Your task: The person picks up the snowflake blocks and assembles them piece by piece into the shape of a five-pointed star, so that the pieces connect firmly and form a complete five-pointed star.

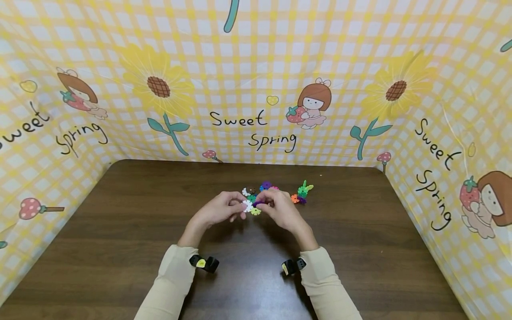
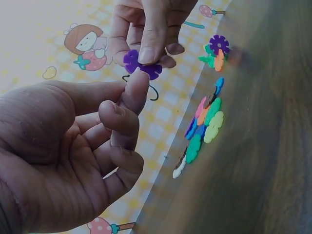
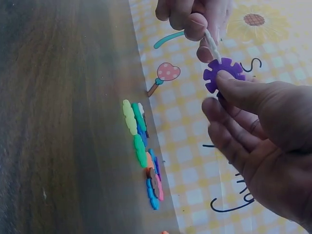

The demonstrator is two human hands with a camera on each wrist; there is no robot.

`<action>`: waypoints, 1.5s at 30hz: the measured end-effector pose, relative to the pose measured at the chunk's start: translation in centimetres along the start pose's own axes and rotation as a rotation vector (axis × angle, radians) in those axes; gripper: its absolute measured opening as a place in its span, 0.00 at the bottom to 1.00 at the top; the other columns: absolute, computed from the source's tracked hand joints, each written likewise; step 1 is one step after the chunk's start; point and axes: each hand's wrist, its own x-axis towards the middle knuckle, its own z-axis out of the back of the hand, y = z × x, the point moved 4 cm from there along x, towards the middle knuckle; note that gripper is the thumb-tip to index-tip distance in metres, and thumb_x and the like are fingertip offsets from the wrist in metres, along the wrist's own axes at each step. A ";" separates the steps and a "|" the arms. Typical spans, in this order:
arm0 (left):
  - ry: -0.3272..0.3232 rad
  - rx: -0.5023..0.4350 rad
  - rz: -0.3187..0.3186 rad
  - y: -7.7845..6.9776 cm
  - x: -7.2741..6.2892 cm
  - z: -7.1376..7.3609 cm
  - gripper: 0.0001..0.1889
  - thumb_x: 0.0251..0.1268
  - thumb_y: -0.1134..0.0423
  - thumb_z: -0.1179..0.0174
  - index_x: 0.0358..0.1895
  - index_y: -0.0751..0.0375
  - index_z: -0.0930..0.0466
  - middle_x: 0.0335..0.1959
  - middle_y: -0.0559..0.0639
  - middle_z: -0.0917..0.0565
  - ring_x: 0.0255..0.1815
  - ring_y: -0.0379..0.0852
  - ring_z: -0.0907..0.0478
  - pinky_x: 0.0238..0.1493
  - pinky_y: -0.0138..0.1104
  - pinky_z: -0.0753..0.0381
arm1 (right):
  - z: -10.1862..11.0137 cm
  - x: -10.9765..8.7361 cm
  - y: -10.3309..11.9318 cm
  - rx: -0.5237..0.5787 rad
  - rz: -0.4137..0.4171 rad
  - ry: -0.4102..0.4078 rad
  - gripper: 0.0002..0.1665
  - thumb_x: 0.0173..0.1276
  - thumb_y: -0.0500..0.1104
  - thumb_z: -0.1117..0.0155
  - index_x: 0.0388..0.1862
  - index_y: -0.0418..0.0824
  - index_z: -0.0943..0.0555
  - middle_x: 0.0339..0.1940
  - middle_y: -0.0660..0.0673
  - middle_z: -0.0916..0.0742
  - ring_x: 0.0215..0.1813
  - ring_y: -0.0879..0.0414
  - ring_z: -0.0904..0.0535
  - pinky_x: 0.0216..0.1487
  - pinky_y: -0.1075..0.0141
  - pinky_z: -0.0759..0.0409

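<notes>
My left hand (image 1: 216, 210) pinches a white notched plastic disc (image 3: 211, 45) between thumb and forefinger. My right hand (image 1: 283, 212) grips a purple notched disc (image 3: 230, 65), its thumb lying across the disc's face. In the right wrist view the white disc stands edge-on, and its tip meets the rim of the purple disc. Whether they are slotted together I cannot tell. In the left wrist view the white disc is mostly hidden behind my left fingers, while the purple disc (image 2: 130, 60) shows under the right thumb. Both hands are raised above the table.
Below the hands, loose notched discs lie in a cluster, among them a yellow-green disc (image 2: 213, 127) and a green disc (image 3: 140, 151). Right of it sits a joined piece of green (image 1: 302, 192), orange and purple discs. A checked cloth (image 1: 256, 80) rises behind the brown table (image 1: 120, 249).
</notes>
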 end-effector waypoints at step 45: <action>0.008 -0.181 0.112 0.0 0.4 -0.7 0.09 0.76 0.65 0.44 0.43 0.71 0.25 0.26 0.54 0.14 0.23 0.41 0.23 0.34 0.36 0.20 | -0.2 0.2 -2.3 0.112 0.027 -0.032 0.11 0.65 0.38 0.27 0.46 0.41 0.13 0.40 0.49 0.11 0.41 0.57 0.15 0.42 0.64 0.17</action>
